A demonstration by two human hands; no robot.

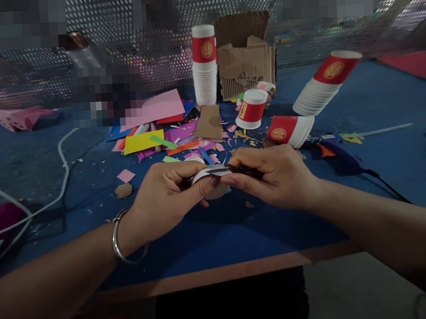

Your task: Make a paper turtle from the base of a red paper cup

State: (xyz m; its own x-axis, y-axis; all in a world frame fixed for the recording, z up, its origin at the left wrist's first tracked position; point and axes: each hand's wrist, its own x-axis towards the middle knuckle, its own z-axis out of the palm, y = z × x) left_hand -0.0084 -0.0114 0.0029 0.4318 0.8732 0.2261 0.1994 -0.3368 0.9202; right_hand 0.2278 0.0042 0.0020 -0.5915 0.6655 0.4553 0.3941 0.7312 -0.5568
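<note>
My left hand [167,195] is closed around a small white paper cup [208,175], held just above the blue table [238,229]. A silver bangle [121,240] circles that wrist. My right hand [276,175] grips dark scissors [235,170], whose blades lie against the cup's rim. Most of the cup is hidden behind my fingers.
Coloured paper sheets and scraps [154,129] litter the table behind my hands. Red-and-white cups stand stacked [204,64], lean in a tilted stack [325,82], and lie singly [290,130]. Torn cardboard [245,62], a blue glue gun [337,150] and white cables [61,162] lie around.
</note>
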